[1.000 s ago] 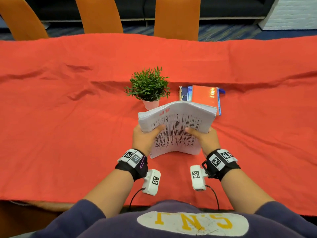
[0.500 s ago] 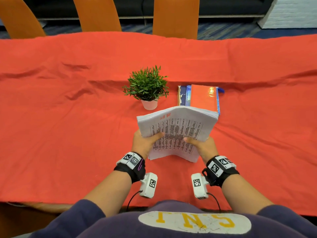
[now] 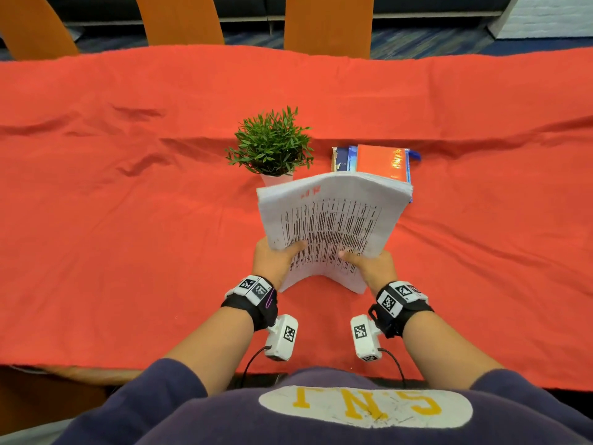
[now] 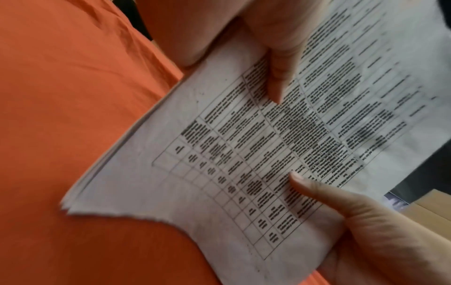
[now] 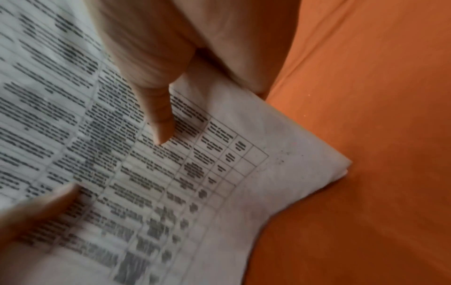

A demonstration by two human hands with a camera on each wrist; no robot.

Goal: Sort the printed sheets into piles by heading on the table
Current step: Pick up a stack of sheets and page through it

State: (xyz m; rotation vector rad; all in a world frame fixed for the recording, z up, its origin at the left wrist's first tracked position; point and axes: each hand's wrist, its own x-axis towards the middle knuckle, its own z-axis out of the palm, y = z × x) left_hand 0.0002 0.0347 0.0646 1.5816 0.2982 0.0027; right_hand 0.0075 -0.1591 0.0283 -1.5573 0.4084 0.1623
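The bench [image 3: 96,220] is draped in a rumpled orange-red cloth, and the potted plant [image 3: 271,146] at its middle serves as the landmark. Far beyond the plant, three orange chairs [image 3: 179,19] stand along the bench's far edge.

Nearer than the plant and a little to its left, the left hand [image 3: 272,260] grips the lower left edge of the stack of printed sheets [image 3: 330,220]; its thumb lies across the top page and its fingers are curled out of sight beneath. In the left wrist view the same thumb [image 4: 310,190] presses on the printed table, with the stack's layered edge showing against the cloth.

The stack sits just in front of the plant and slightly to its right, held up off the bench and bowed, its top edge hiding the rim of the plant's white pot. The top page carries a small red heading above a dense grid of black text, too blurred to read.

The right hand [image 3: 373,268] grips the stack's lower right edge in the same way, thumb on top and fingers tucked under; the right wrist view shows the thumb [image 5: 158,119] flat on the page.

Right of the plant, behind the stack, a few books [image 3: 378,162] lie flat, an orange cover uppermost.
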